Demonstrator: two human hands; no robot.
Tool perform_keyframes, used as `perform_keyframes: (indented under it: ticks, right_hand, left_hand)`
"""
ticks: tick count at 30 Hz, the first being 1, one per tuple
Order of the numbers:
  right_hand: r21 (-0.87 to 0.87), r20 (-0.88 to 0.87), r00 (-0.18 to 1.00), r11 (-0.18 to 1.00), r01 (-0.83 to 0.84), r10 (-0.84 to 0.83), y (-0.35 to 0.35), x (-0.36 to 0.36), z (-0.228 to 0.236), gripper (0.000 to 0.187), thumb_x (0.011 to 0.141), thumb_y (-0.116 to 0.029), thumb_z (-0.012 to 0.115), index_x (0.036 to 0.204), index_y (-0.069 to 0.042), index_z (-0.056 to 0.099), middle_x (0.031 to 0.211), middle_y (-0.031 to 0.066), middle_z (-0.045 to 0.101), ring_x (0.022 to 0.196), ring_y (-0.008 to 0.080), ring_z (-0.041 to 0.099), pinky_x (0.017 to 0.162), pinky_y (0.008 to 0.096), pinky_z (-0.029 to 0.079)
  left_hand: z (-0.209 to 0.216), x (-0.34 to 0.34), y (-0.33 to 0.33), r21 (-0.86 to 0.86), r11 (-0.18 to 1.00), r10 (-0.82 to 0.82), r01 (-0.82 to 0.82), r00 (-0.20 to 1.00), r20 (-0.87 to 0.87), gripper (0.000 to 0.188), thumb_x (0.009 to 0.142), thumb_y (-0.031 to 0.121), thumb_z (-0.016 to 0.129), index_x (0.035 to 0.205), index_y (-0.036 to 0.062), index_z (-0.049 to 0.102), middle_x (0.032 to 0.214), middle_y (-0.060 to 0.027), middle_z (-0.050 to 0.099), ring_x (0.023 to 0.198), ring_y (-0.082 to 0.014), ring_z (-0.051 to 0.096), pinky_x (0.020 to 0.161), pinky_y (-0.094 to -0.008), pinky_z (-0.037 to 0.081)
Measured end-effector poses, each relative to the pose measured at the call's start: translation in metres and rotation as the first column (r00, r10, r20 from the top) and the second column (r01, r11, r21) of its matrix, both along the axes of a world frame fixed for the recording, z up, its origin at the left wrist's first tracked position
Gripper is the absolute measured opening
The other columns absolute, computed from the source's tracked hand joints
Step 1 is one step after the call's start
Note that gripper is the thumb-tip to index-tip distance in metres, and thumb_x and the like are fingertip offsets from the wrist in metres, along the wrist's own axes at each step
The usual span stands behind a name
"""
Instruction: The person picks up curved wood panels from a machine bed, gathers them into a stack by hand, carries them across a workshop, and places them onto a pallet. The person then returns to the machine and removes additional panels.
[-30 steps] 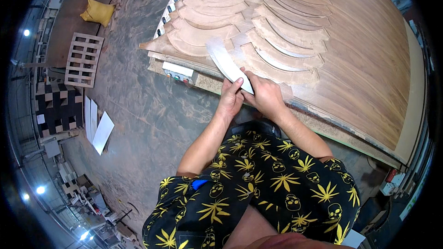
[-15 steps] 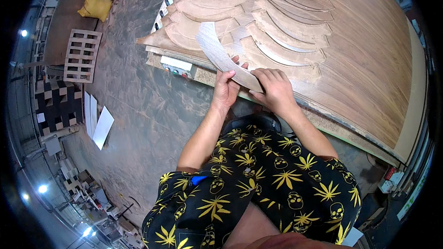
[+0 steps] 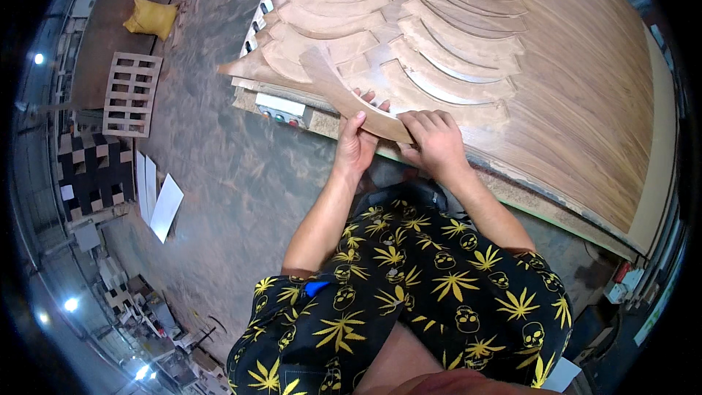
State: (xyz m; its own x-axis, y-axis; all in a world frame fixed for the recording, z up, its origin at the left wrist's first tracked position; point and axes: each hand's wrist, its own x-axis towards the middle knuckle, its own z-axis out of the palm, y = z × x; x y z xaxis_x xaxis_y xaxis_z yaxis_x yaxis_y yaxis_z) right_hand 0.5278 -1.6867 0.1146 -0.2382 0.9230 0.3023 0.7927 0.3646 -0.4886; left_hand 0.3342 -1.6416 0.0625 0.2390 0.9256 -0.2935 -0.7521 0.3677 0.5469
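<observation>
A curved wooden strip (image 3: 330, 89), brown with wood grain, is held up in front of me over the near edge of a large board. My left hand (image 3: 357, 137) grips it around the middle, thumb on the near side and fingertips showing past the far edge. On its right end my right hand (image 3: 433, 137) is closed, fingers bent over the top. Beyond lies the wood-grain board (image 3: 578, 102), where rows of similar curved pieces (image 3: 453, 77) are cut out and covered with pale sawdust.
A small control box (image 3: 281, 107) with coloured buttons is at the board's near left edge. On the dusty floor to the left are white panels (image 3: 167, 207), a slotted wooden panel (image 3: 131, 95) and black blocks (image 3: 91, 172). A yellow sack (image 3: 151, 16) lies farther back.
The strip has tilted in my hands, so its face has gone from a pale, shiny look to brown. Its far end has dropped slightly and shifted left. Both hands keep their hold.
</observation>
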Motion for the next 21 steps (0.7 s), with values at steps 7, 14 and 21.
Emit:
perform_keyframes:
  ticks: [7, 14, 21]
  right_hand:
    - [-0.163, -0.031, 0.994, 0.981, -0.109, 0.105, 0.021, 0.023, 0.014, 0.056, 0.080, -0.049, 0.077, 0.117, -0.008, 0.066, 0.114, 0.0117, 0.069, 0.110, 0.0301, 0.064, 0.096, 0.0431, 0.048]
    - [-0.066, 0.318, 0.892, 0.931, 0.359, -0.321, 0.156, 0.149, -0.048, 0.043, 0.093, -0.034, 0.063, 0.128, -0.008, 0.061, 0.124, 0.0146, 0.065, 0.116, 0.0341, 0.062, 0.097, 0.0481, 0.050]
    - [-0.007, 0.506, 0.767, 0.887, 0.461, -0.394, 0.202, 0.198, -0.084, 0.034, 0.094, -0.025, 0.060, 0.125, -0.012, 0.063, 0.132, 0.0092, 0.061, 0.120, 0.0326, 0.061, 0.096, 0.0513, 0.051]
  left_hand:
    - [-0.009, -0.006, -0.004, -0.039, 0.999, 0.028, -0.031, 0.996, -0.090, 0.065, 0.089, 0.017, 0.073, 0.145, 0.0117, 0.041, 0.136, -0.0101, 0.056, 0.129, -0.0376, 0.055, 0.114, -0.0528, 0.042]
    - [-0.008, -0.010, -0.013, -0.070, 0.997, 0.019, -0.030, 0.989, -0.149, 0.069, 0.088, 0.015, 0.072, 0.148, 0.0102, 0.037, 0.141, -0.0129, 0.052, 0.131, -0.0392, 0.052, 0.115, -0.0535, 0.039]
    - [0.001, -0.021, -0.022, -0.099, 0.992, 0.065, -0.081, 0.986, -0.153, 0.079, 0.089, 0.013, 0.070, 0.154, 0.0072, 0.027, 0.140, -0.0146, 0.054, 0.129, -0.0396, 0.055, 0.115, -0.0527, 0.040]
